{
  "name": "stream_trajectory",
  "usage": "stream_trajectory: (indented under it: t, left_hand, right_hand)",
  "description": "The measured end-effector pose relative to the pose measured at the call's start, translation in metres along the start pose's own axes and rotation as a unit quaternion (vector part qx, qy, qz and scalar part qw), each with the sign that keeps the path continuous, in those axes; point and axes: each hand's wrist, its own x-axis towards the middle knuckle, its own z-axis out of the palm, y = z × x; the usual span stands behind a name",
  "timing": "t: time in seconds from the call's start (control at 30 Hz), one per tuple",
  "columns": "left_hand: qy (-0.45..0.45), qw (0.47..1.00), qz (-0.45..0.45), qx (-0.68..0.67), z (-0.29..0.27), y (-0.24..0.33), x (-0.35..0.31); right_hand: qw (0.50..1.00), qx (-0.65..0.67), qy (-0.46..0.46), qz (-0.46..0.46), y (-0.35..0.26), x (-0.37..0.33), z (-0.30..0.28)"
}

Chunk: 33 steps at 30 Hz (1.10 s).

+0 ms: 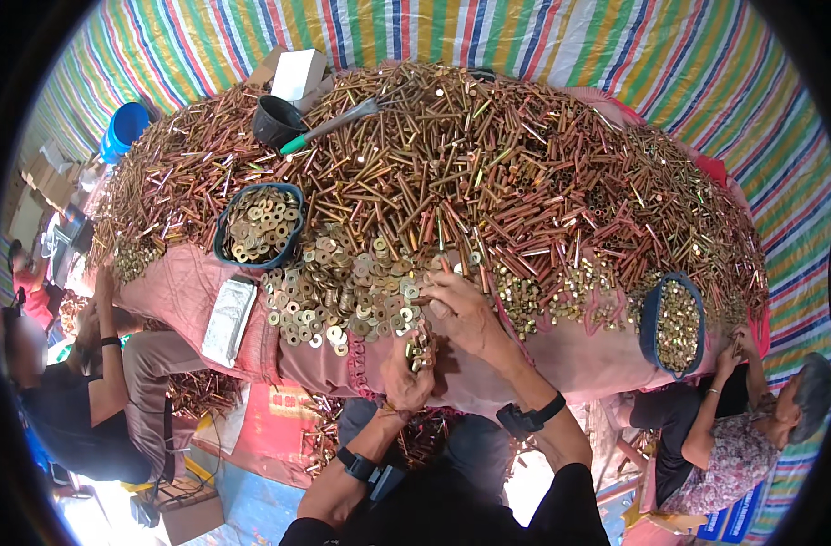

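Observation:
A loose heap of brass-coloured flat washers (361, 296) lies on the pink cloth (315, 364) in front of me. At its right front edge, my left hand (406, 375) is closed around several small brass-coloured metal pieces (419, 348), too small to tell whether nuts or washers. My right hand (466, 314) reaches just above it, fingers curled together at the border of washers and sleeve-like metal bolts (415, 173). What the right fingertips hold, if anything, is hidden. Brass-coloured nuts (520, 305) are spread right of this hand.
A dark blue tub of washers (222, 238) stands left, a silver packet (229, 309) below it. A blue tub of nuts (649, 332) stands right. A black bucket (274, 121) and green-handled tool (329, 126) rest on the bolt mound. One person (70, 400) works left, another (734, 428) right.

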Motion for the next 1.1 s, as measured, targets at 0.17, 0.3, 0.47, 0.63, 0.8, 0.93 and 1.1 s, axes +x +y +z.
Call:
stream_trajectory:
  t: [0.17, 0.3, 0.47, 0.63, 0.8, 0.93, 1.1]
  left_hand:
    - [-0.018, 0.999, -0.033, -0.029, -0.005, 0.008, 0.003]
    - [-0.014, 0.991, -0.046, -0.123, -0.004, 0.002, 0.006]
    - [0.014, 0.986, -0.062, -0.153, -0.002, -0.001, 0.005]
    - [0.013, 0.981, -0.068, -0.183, -0.002, 0.007, 0.006]
    - [-0.003, 0.975, -0.064, -0.211, -0.003, 0.010, 0.007]
    - [-0.018, 0.974, -0.073, -0.213, -0.005, 0.008, 0.005]
    - [0.012, 0.978, -0.089, -0.187, 0.006, 0.006, 0.008]
  right_hand:
    - [0.994, -0.015, 0.097, 0.053, 0.022, -0.001, -0.009]
    - [0.930, 0.202, 0.169, 0.256, 0.034, -0.001, -0.014]
    - [0.890, 0.300, 0.279, 0.202, 0.007, -0.023, -0.034]
    - [0.914, 0.214, 0.221, 0.263, -0.015, -0.055, -0.034]
    - [0.942, 0.084, 0.149, 0.288, -0.021, -0.077, -0.032]
    - [0.976, -0.051, 0.116, 0.178, -0.029, -0.088, -0.044]
    - [0.974, -0.137, 0.072, 0.166, -0.038, -0.092, -0.046]
